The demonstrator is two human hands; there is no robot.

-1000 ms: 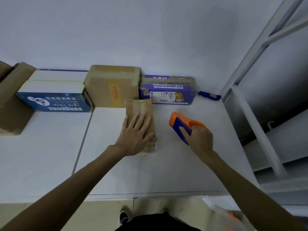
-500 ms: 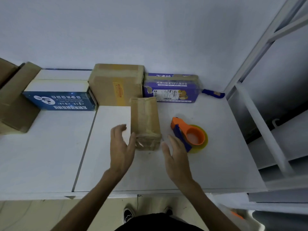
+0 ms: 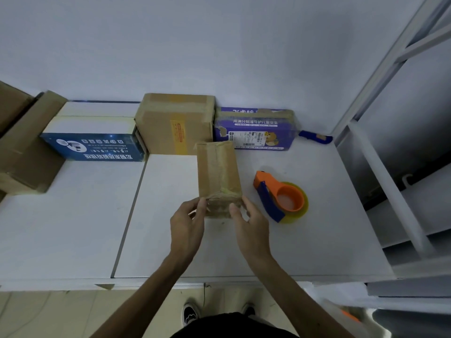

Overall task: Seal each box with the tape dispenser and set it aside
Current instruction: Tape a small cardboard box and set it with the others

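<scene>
Gripping the small box (image 3: 218, 174), left hand (image 3: 186, 223) and right hand (image 3: 251, 224) flank its near end.

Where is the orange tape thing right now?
In the head view, the tape dispenser lies on the white table, just right of the small brown box that the left hand and right hand grip, in front of the purple box.

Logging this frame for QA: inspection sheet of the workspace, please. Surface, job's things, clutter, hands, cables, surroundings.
Surface: white table, seam running front to back left of the hands.
Job's things: taped small brown box lies lengthwise; tape dispenser rests right of it, apart.
Clutter: larger brown box, purple box, blue box, blue-handled tool along the wall.
Hands: left hand and right hand grip the small brown box's near end.
Cables: nothing seen.
Surroundings: white wall; metal frame at right.
</scene>
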